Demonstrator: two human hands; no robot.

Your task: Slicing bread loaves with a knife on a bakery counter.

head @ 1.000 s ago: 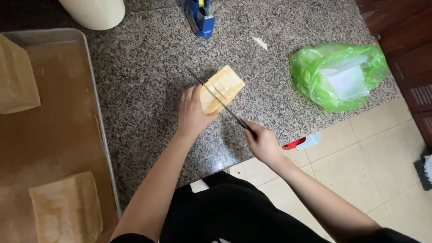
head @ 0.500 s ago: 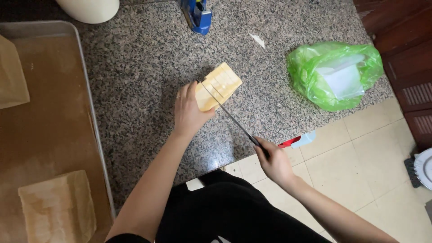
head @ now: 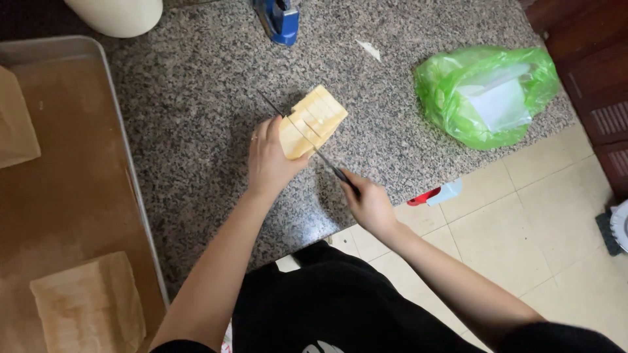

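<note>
Here's the yellow block (head: 314, 121), pale and already scored into slices, sitting on the speckled desk (head: 196, 131) toward its near edge, about midway along. The left hand (head: 268, 160) is cupped against the block's near end, fingers clasped on it, steadying. The right hand (head: 369, 202) is clenched round the dark handle of a long knife (head: 307, 140), blade laid across the block, tip poking out on the far side. Looks like a slicing stroke in progress; I'd judge the next move wants a steady downward draw with the left fingers kept clear of the edge.

Compared with half a second back, the right hand has come in closer to the block, and the blade now reaches farther through it; the left hand's grip looks unchanged.

Further out: a green plastic bag (head: 490, 91) near the right edge, a blue tool (head: 280, 19) at the far edge, a cream vessel (head: 118, 13) at the far left, and a metal tray (head: 127, 163) with brown slabs (head: 88, 307) along the left.
</note>
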